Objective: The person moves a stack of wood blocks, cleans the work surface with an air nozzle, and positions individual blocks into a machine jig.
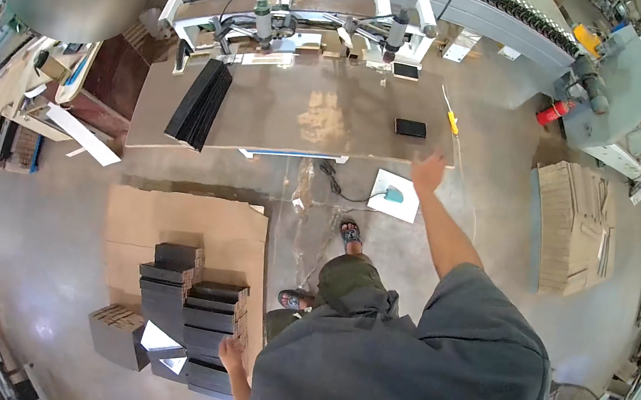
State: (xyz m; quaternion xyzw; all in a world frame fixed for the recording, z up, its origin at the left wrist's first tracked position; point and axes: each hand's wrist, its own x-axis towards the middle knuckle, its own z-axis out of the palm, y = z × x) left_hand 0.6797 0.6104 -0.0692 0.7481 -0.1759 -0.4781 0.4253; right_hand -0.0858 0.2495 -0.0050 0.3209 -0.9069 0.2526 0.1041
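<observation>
My right hand [428,172] reaches out at the right front corner of the brown worktable [266,119], its fingers apart and no object seen in them. Close to it on the tabletop lie a black phone [410,129] and, farther right, a yellow-handled tool [453,123]. My left hand [232,353] hangs low on the left, fingers loosely bent and seemingly holding nothing. Beside it are stacks of dark panels [209,319] on a flat cardboard sheet [190,221]; whether the hand touches them I cannot tell. A leaning row of black panels [199,103] rests on the table's left part.
Below the table's front edge, a foot pedal [394,195] with a black cable sits on a white board [397,209]. A brown stack of panels [574,230] stands right, near a red fire extinguisher [554,113]. Machine heads [264,21] line the table's back. Another person stands far left.
</observation>
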